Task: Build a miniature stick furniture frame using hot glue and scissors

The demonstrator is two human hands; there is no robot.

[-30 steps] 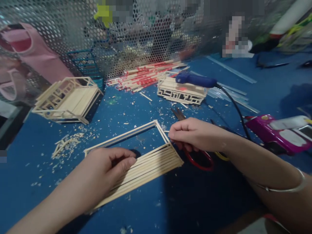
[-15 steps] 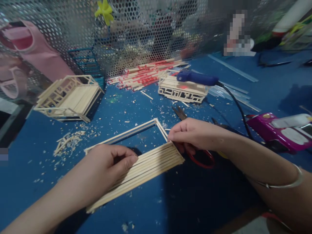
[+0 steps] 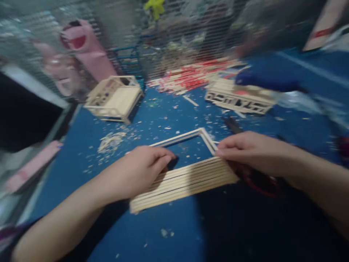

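A flat panel of wooden sticks (image 3: 188,180) laid side by side, with an open rectangular stick frame (image 3: 182,137) along its far edge, lies on the blue table. My left hand (image 3: 143,169) is closed over the left part, thumb and fingers gripping the panel's far side. At the right corner, where frame and panel meet, my right hand (image 3: 248,151) pinches the panel; its fingertips partly hide the joint. Scissors (image 3: 233,125) with red handles lie beneath and beside my right hand, largely covered by it.
A small stick-built bed (image 3: 114,98) stands at the back left, and another stick model (image 3: 240,96) at the back right under a blue glue gun (image 3: 268,80). Red-marked sticks (image 3: 191,77) are heaped behind. Stick scraps (image 3: 111,142) litter the table (image 3: 68,174).
The view has swung left, so everything sits further right and is blurred. Both hands keep their places on the stick panel.
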